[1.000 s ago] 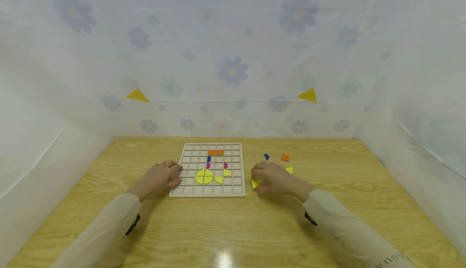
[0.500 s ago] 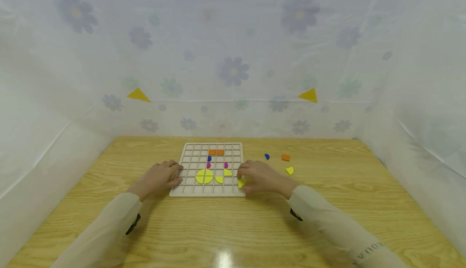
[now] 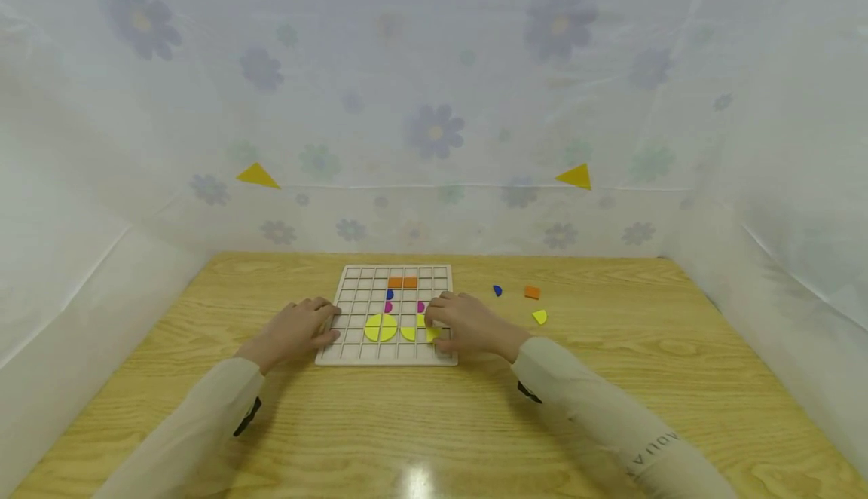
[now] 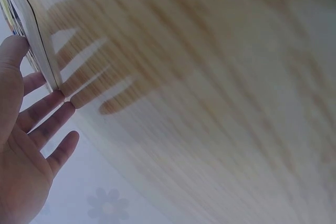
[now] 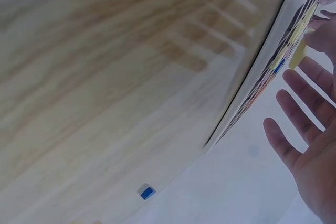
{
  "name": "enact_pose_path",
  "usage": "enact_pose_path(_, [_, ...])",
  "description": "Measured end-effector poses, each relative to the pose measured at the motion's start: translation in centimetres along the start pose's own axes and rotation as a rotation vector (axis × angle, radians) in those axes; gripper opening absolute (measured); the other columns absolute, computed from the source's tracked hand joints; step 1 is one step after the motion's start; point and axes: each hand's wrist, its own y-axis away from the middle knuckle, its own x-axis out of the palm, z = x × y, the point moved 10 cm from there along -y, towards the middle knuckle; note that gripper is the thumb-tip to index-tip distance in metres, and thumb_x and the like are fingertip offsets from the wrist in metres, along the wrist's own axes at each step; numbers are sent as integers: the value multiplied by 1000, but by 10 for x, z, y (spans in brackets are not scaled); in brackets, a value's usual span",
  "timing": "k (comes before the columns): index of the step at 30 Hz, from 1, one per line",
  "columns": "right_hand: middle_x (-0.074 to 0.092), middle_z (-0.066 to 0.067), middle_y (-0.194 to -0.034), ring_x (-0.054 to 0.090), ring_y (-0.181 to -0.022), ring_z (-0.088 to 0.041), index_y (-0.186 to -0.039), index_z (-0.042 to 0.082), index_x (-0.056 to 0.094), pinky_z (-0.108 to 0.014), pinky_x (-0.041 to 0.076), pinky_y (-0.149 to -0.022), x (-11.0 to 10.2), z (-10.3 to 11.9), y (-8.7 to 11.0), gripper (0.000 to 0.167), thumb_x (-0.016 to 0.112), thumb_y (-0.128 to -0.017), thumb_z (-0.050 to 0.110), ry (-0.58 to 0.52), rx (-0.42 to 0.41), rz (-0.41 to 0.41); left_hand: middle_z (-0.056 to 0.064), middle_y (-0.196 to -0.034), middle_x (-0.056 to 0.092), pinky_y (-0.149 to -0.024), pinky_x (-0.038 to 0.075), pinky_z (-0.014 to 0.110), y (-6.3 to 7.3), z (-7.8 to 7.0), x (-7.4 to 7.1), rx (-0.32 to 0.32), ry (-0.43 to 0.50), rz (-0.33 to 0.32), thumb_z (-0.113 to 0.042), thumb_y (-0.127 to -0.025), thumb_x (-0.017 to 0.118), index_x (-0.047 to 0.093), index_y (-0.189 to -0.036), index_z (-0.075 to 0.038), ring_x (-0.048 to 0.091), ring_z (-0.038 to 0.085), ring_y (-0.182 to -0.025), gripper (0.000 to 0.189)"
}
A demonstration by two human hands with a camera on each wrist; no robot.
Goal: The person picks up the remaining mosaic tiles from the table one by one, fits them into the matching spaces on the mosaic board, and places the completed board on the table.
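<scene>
My left hand (image 3: pixel 290 331) rests against the left edge of a pale gridded board (image 3: pixel 386 364), its fingers loosely spread. In the left wrist view, the thumb (image 4: pixel 14 48) and fingertips touch the board's edge. Over the board's right part, my right hand (image 3: pixel 471 326) pinches a yellow quarter-circle tile (image 3: pixel 432 335) between thumb and fingers; the right wrist view shows the tile (image 5: pixel 298 55) tilted above the surface. On the grid lie a yellow circle (image 3: pixel 380 327) made of tiles, a yellow quarter-circle (image 3: pixel 408 333), orange tiles (image 3: pixel 403 283), a blue half-circle (image 3: pixel 389 295) and magenta half-circles (image 3: pixel 389 307).
Right of the board, a blue half-circle tile (image 3: pixel 498 290), an orange tile (image 3: pixel 532 292) and a yellow quarter-circle tile (image 3: pixel 539 317) lie on the wooden table (image 3: pixel 380 423). A flower-patterned white curtain (image 3: pixel 434 212) stands behind the table, with white sheets at both sides.
My right hand has moved left from the table onto the board's right part, carrying the yellow quarter-circle tile. The left hand has stayed at the board's left edge.
</scene>
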Motion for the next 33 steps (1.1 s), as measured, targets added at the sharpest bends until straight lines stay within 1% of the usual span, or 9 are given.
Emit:
enact_pose_path(2, [60,5,-105,52,-97,-14,-99,19,61,-36,48,-85,1,1,-2,23,65,-82,33,6,-2,-5,16,-118,57,-81,48,54,0,0,0,-4,0,6,-36,-89,56,57,-120,-5,56,35,-106,44])
enact_pose_path(5, [60,4,-105,52,-97,-14,-98,19,62,-36,48,-85,1,2,-5,23,66,-82,34,28,-6,-22,16,-119,56,-83,47,54,0,0,0,-8,0,13,-36,-90,56,57,-120,-5,55,35,-107,44])
enact_pose_path(10, [61,5,-101,51,-93,-13,-96,19,63,-31,48,-75,1,5,-8,23,67,-81,35,56,-5,-39,16,-119,56,-83,47,54,0,0,1,-10,1,22,-36,-90,55,56,-121,-5,55,36,-107,45])
enact_pose_path(16, [60,6,-99,49,-89,-12,-97,18,63,-28,45,-70,5,6,-11,25,69,-79,34,53,1,-32,16,-119,57,-82,47,54,0,0,1,-6,-1,16,-36,-90,56,57,-120,-4,55,36,-106,44])
enact_pose_path(21, [60,6,-101,50,-93,-12,-97,19,62,-29,47,-73,9,6,-13,24,67,-80,34,81,9,-23,16,-118,57,-82,48,53,0,0,1,-1,0,3,-36,-89,56,57,-120,-5,56,35,-105,44])
enact_pose_path(33, [60,4,-105,51,-97,-15,-95,19,64,-31,49,-76,5,9,-13,21,67,-81,34,95,0,-39,15,-118,57,-81,48,52,1,0,0,7,8,-12,-35,-89,57,58,-120,-5,56,34,-105,43])
